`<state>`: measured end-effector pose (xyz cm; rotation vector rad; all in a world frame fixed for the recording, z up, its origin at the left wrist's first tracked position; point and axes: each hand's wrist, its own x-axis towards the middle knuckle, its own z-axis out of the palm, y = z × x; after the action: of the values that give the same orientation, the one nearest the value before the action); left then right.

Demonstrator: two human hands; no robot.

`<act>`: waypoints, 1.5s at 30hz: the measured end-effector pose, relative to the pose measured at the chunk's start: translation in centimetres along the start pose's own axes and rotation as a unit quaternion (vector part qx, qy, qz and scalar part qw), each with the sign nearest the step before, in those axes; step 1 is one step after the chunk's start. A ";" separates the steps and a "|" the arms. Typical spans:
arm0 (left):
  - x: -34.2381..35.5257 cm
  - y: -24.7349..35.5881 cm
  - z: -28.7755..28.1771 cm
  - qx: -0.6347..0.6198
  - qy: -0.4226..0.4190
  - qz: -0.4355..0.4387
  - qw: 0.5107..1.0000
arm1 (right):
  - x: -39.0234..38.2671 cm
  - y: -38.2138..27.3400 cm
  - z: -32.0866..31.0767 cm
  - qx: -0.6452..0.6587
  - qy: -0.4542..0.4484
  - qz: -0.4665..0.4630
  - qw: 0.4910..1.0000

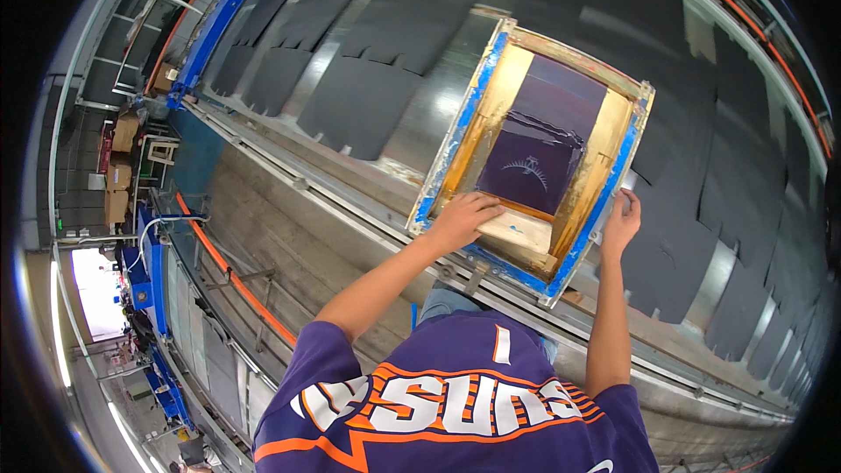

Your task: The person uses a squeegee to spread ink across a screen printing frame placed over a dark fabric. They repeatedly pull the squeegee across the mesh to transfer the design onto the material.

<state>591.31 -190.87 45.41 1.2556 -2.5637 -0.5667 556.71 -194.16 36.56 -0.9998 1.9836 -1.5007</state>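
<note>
A wooden screen-printing frame (640, 136) with blue tape along its sides lies tilted on the long table. Dark purple ink (561, 92) covers much of its mesh, and a pale curved motif shows in the ink's near part. At the near end, a pale wooden squeegee (517, 230) lies across the inside of the frame. My left hand (464, 222) is closed over the squeegee's left end, fingers on top of the wood. Just outside the frame's right side is my right hand (623, 223), its fingers loosely curled and apart; whether they touch the frame's edge is unclear.
Dark fabric pieces (368, 88) lie in rows along the table, left and right of the frame. A metal rail (298, 182) runs along the table's near edge. Left are a blue machine beam (210, 26), an orange pipe (229, 273) and stacked cardboard boxes (116, 193).
</note>
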 end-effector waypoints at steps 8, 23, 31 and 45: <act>-4.3 -3.1 0.0 0.004 0.015 -0.006 1.000 | -0.9 1.3 3.3 -0.068 0.021 -0.045 0.996; 16.6 -10.6 4.1 -0.033 0.040 0.065 0.997 | 0.8 -9.0 1.1 -0.254 -0.210 -0.204 0.922; 15.3 -14.3 13.1 -0.043 0.130 0.047 0.989 | 0.4 6.1 10.6 -0.245 -0.309 -0.218 0.893; 15.7 -13.4 9.1 -0.088 0.054 -0.011 0.995 | -0.1 1.7 9.6 -0.214 -0.265 -0.195 0.920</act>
<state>587.88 -208.60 31.92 1.2210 -2.3572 -0.6941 563.29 -199.82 32.03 -1.8497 1.7949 -0.8175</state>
